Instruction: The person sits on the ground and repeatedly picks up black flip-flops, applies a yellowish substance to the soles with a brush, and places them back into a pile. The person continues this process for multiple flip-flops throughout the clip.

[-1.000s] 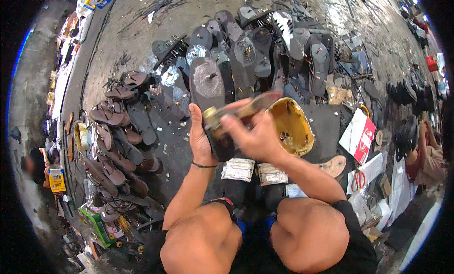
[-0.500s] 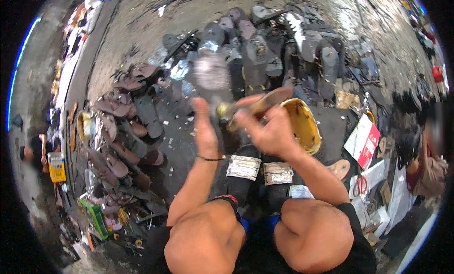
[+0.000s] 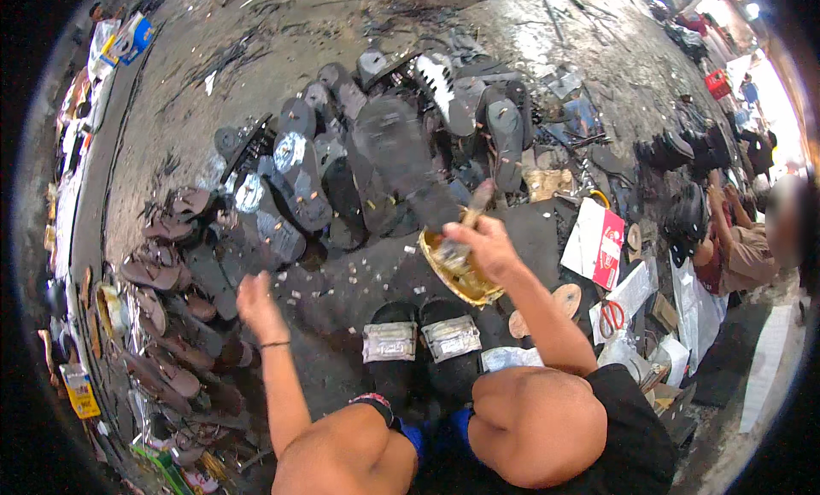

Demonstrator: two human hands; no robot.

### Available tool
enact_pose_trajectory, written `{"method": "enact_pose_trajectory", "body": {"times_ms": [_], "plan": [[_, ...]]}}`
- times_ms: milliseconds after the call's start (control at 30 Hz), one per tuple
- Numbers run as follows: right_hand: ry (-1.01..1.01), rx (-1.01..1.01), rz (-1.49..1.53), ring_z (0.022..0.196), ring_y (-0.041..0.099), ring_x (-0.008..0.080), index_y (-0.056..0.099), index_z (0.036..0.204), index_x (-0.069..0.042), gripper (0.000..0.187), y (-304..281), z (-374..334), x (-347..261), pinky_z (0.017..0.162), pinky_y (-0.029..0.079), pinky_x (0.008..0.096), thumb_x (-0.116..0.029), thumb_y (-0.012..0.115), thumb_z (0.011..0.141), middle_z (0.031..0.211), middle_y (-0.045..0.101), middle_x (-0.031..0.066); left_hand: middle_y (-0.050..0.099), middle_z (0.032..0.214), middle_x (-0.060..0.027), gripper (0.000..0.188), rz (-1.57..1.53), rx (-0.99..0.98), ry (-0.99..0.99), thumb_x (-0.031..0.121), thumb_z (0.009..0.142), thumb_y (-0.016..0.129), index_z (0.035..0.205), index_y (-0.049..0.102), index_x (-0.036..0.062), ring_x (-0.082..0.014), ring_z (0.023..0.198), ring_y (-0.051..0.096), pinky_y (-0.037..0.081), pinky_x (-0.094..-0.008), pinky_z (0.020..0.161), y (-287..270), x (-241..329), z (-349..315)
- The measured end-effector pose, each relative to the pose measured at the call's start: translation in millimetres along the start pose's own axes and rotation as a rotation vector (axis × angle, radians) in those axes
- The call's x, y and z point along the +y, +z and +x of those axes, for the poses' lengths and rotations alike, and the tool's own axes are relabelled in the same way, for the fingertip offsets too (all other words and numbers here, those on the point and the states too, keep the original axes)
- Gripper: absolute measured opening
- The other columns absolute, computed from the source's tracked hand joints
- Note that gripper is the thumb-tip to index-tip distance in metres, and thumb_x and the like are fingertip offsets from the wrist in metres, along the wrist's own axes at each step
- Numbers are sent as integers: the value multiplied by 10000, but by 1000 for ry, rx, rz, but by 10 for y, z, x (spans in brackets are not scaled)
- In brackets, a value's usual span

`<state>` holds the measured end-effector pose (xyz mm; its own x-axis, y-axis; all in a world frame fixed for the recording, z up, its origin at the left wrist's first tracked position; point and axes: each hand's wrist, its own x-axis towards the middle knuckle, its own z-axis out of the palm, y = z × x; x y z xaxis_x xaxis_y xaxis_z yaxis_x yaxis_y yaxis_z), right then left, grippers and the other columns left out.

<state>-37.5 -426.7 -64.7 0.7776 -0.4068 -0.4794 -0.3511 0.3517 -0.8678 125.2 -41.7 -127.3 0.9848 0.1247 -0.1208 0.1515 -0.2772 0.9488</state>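
So, our R hand (image 3: 491, 246), at approx 3 o'clock, is closed round a brush (image 3: 479, 206), handle up, bristle end down in the mouth of the yellow pot (image 3: 470, 293) at abt 4. Our L hand (image 3: 260, 309), out near 8, looks empty: fingers loosely curled, roughly half open, tho it's too blurred to rule out smth tiny.

Pot looks tipped & we can't tell what props it; pushing the brush hard vs its rim could roll it & spill whatever's inside. An overloaded brush could also drip on the big dark sole (image 3: 389, 140) at 12, whose near end comes close to the pot. That sole seems to lie over other soles (image 3: 504, 128), an uneven bed, so a knock from the R hand might slide it off.

Further out: brown sandals (image 3: 158, 269) at 9, which a careless L-hand sweep could topple; slides w/ pale straps (image 3: 389, 341) at 6, within drip range; red-white card (image 3: 594, 243) at 3; red-handled scissors (image 3: 612, 305) nearer 4; a co-worker (image 3: 745, 260) at far 3.
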Motion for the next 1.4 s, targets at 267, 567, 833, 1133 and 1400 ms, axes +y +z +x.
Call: {"method": "enact_pose_trajectory", "body": {"times_ms": [267,567,833,1133,1400], "plan": [[29,216,215,853,709,197,668,1048,12,236,-1256,357,68,748,614,369,-187,698,925,962,718,114,593,1346,-82,545,-567,471,-660,358,900,690,1300,575,6,-240,1226,525,368,-358,1075,-1151,-1409,930],[-420,466,-498,741,628,101,699,1112,-4,276,-956,-243,184,694,526,294,-227,692,949,863,719,66,665,1128,-158,368,-13,357,144,134,885,686,1222,629,-2,-277,990,622,513,-402,862,-674,-423,-845],[-549,485,-951,793,689,418,691,964,-14,327,-359,-320,263,717,551,472,-329,710,878,890,712,213,587,1306,-190,806,603,-572,231,127,752,761,1476,416,43,-399,1227,483,336,-481,1091,-619,-649,-1800],[-3,-91,-1402,820,684,438,614,1045,47,357,-590,-1171,149,723,539,463,-260,696,882,891,685,279,273,1610,-241,756,695,-638,419,438,889,681,1497,439,60,-394,1510,223,163,-510,1220,162,-261,-1108],[-357,-169,-68,945,677,131,646,1166,-12,329,518,-861,-410,829,562,299,-73,782,873,1054,716,71,535,1454,-140,546,-806,-441,-596,417,1057,422,1456,482,49,-308,1314,531,399,-457,1119,481,105,-814]]}}
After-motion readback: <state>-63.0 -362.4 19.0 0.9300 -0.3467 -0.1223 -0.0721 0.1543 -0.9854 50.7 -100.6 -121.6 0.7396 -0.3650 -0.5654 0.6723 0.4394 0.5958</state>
